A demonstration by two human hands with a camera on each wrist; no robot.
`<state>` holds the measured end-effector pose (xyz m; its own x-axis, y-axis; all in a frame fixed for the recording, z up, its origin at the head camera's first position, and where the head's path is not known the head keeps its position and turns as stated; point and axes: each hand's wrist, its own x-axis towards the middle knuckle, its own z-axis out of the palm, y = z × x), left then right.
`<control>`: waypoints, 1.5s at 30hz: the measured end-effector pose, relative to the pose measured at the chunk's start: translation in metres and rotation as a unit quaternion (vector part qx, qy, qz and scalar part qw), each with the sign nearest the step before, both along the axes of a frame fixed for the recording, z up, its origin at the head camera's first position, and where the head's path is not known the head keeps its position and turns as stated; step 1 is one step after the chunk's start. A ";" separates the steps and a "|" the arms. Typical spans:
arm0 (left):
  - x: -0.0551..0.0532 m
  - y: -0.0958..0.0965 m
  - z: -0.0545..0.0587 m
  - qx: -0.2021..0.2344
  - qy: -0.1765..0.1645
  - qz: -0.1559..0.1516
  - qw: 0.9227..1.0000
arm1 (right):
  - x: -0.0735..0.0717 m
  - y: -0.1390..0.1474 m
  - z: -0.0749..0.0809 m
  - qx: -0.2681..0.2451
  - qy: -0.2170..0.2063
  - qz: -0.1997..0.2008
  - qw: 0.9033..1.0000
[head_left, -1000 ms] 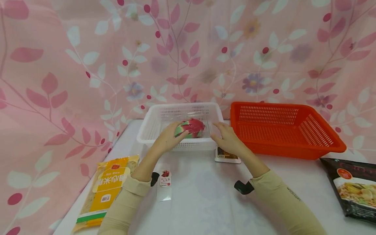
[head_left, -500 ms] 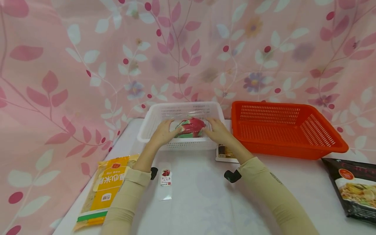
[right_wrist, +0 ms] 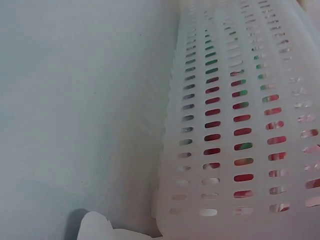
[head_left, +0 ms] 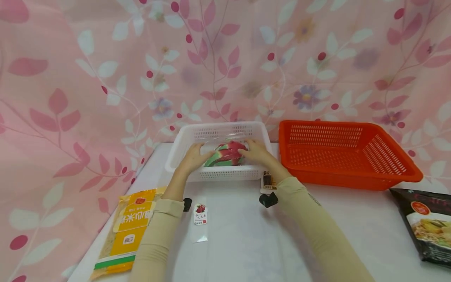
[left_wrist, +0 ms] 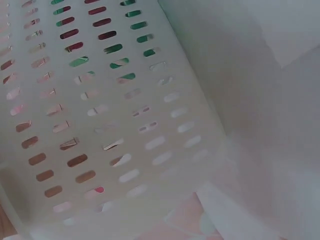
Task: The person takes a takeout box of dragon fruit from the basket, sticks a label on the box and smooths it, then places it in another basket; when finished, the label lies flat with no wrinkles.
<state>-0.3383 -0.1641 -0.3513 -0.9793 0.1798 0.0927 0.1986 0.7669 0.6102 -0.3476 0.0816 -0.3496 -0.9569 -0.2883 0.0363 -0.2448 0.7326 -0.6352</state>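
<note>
Two half-spread hands [head_left: 193, 158] [head_left: 258, 152] at dragon fruit [head_left: 227, 154], grip unclear, white table [head_left: 234, 223], pink floral backdrop [head_left: 225, 51]

Pink backdrop cloth [head_left: 141, 47], leaf-and-flower print, hanging behind white counter [head_left: 243, 239] and down along its left edge. Counter surface smooth, faintly mottled. Light soft, shadows weak.

By the head camera, the surface [head_left: 232, 235], the white basket [head_left: 229, 174] and the red basket [head_left: 349, 181] are viewed from above, forward and down. By each wrist camera, the white basket's slotted wall is faced at close range; that basket is shared by all three views.
</note>
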 end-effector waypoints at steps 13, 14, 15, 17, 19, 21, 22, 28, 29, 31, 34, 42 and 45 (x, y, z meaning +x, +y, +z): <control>-0.004 -0.004 0.001 0.042 -0.104 0.018 0.994 | -0.016 0.000 -0.007 0.000 -0.019 0.037 0.999; -0.005 -0.005 0.000 0.038 -0.108 0.014 0.993 | -0.016 0.000 -0.008 0.007 -0.023 0.044 0.999; -0.006 -0.005 -0.001 0.034 -0.112 0.010 0.993 | -0.015 -0.001 -0.008 0.013 -0.027 0.051 0.998; -0.008 -0.005 -0.003 0.031 -0.115 0.001 0.993 | -0.015 -0.001 -0.009 0.026 -0.036 0.061 0.997; -0.008 -0.005 -0.004 0.030 -0.114 -0.001 0.993 | -0.015 -0.001 -0.011 0.030 -0.038 0.068 0.997; -0.008 -0.005 -0.005 0.032 -0.113 -0.001 0.993 | -0.016 -0.002 -0.012 0.030 -0.030 0.070 0.997; -0.008 -0.005 -0.005 0.033 -0.113 -0.002 0.993 | -0.016 -0.002 -0.013 0.030 -0.027 0.069 0.997; -0.008 -0.002 -0.005 0.019 -0.108 -0.002 0.994 | -0.019 -0.002 -0.014 0.038 -0.009 0.062 0.997; -0.008 -0.002 -0.005 0.015 -0.104 0.000 0.994 | -0.019 -0.003 -0.015 0.041 -0.005 0.062 0.997; -0.009 -0.001 -0.005 0.006 -0.095 0.002 0.995 | -0.019 -0.003 -0.015 0.047 0.002 0.062 0.997; -0.008 0.000 -0.005 -0.002 -0.088 0.005 0.996 | -0.019 -0.004 -0.016 0.044 0.003 0.057 0.997; -0.011 -0.001 -0.005 0.022 -0.082 0.005 0.996 | -0.023 -0.002 -0.020 0.021 0.000 0.048 0.999; -0.013 -0.001 -0.005 0.021 -0.066 0.011 0.998 | -0.020 -0.003 -0.015 0.021 -0.004 0.044 0.999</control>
<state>-0.3512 -0.1650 -0.3564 -0.9872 0.1568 -0.0302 0.0977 0.7429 0.6622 -0.3673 0.0782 -0.3646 -0.9280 -0.3722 0.0149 -0.3044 0.7347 -0.6063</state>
